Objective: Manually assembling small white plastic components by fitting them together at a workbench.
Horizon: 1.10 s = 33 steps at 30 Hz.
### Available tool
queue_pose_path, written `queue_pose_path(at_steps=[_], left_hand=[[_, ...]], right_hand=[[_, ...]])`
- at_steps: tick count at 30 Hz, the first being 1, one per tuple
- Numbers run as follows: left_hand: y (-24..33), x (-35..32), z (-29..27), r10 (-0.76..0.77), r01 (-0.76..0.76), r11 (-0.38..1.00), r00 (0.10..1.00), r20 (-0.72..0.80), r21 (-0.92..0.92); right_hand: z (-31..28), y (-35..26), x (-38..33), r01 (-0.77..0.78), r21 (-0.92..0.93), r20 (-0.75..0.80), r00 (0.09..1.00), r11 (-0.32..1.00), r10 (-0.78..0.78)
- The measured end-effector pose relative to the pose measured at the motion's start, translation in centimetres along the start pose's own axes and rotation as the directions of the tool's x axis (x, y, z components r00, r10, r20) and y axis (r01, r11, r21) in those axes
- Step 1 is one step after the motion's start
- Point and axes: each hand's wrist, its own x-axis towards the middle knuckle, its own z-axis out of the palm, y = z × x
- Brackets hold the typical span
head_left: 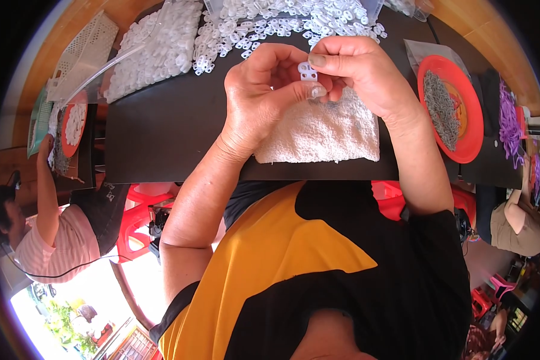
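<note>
Small white plastic clip (308, 71) (two holes visible), pinched upright between fingers above the white towel (324, 135).

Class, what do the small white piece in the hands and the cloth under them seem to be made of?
Piece: probably moulded plastic, smooth, uniformly white, with clean holes. Cloth: likely terry cotton, a matt, nubby, looped surface.

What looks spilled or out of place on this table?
Nothing stands out. The loose white plastic pieces lie heaped on the black table, the towel lies flat, and both hands pinch one piece.
</note>
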Motion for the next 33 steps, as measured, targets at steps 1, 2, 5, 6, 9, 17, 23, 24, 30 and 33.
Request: queue_pose_path(at_steps=[1, 2, 5, 6, 9, 17, 23, 24, 30, 33], left_hand=[[0.0, 0.0, 0.1, -0.028, 0.028, 0.999, 1.000, -0.011, -0.036], [0.0, 0.0, 0.1, -0.057, 0.056, 0.996, 0.998, -0.022, -0.073], [0.3, -0.1, 0.1, -0.012, 0.012, 1.000, 1.000, -0.019, -0.013], [0.4, -0.1, 0.1, -0.011, 0.011, 1.000, 1.000, -0.019, -0.012], [0.8, -0.1, 0.2, 0.070, -0.070, 0.991, 0.998, 0.005, 0.113], [0.6, -0.5, -0.2, 0.110, -0.112, 0.975, 0.994, 0.021, 0.194], [0.7, -0.6, -0.2, 0.082, -0.083, 0.987, 0.997, 0.009, 0.140], [0.8, -0.6, -0.1, 0.084, -0.084, 0.987, 0.996, 0.007, 0.140], [0.1, -0.2, -0.1, 0.162, -0.161, 0.982, 0.987, 0.002, 0.101], [0.4, -0.2, -0.1, 0.213, -0.211, 0.969, 0.977, 0.002, 0.129]], right_hand=[[0.1, 0.1, 0.0, 0.005, -0.008, -0.004, 1.000, 1.000, -0.005], [0.1, 0.1, 0.0, 0.005, -0.008, -0.004, 1.000, 1.000, -0.005], [0.3, 0.1, -0.1, 0.009, 0.008, -0.014, 1.000, 1.000, -0.009], [0.4, 0.0, -0.2, 0.013, 0.005, -0.018, 1.000, 1.000, -0.013], [0.4, -0.2, -0.2, 0.019, 0.000, -0.011, 1.000, 1.000, -0.019], [0.5, -0.6, -0.6, -0.015, 0.009, 0.030, 0.999, 1.000, 0.015], [0.8, -0.8, -0.7, -0.045, 0.045, 0.029, 0.999, 0.998, 0.044], [0.8, -0.8, -0.7, -0.037, 0.061, 0.017, 0.999, 0.997, 0.037], [1.0, -1.0, -0.9, -0.010, 0.072, 0.010, 1.000, 0.997, 0.009], [1.1, -1.1, -1.0, -0.004, 0.055, 0.018, 1.000, 0.998, 0.003]])
